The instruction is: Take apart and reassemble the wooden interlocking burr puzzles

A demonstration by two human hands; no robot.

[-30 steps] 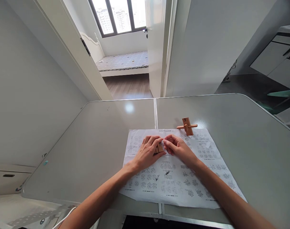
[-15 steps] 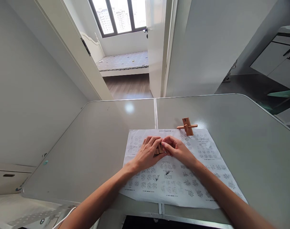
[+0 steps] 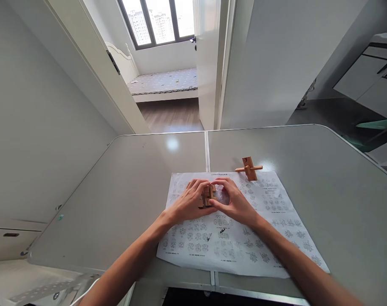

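Between my hands, low over the printed sheet (image 3: 193, 248), is a small wooden block puzzle (image 3: 208, 196) made of several fitted pieces. My left hand (image 3: 190, 199) wraps round its left side, fingers over the far edge and thumb along the near edge, hiding much of it. My right hand (image 3: 236, 200) grips the right side, fingertips at the far right corner and thumb at the near right, with a gap under the curved palm. Beyond the right hand, a cross-shaped wooden puzzle assembly (image 3: 249, 169) with a dark mark on its flat piece rests at the sheet's far edge.
The grey folding table (image 3: 132, 178) has a metal seam (image 3: 207, 148) down its middle. Line drawings cover the paper. Past the table's far edge stand a doorway with an open door (image 3: 209, 63) and a bed (image 3: 168, 83). A white cable (image 3: 85, 291) hangs at the lower left.
My right hand has opened from a close pinch into a wider grip across the block puzzle's right side. Both hands have shifted slightly left, and more of the puzzle shows. The cross-shaped assembly stays put.
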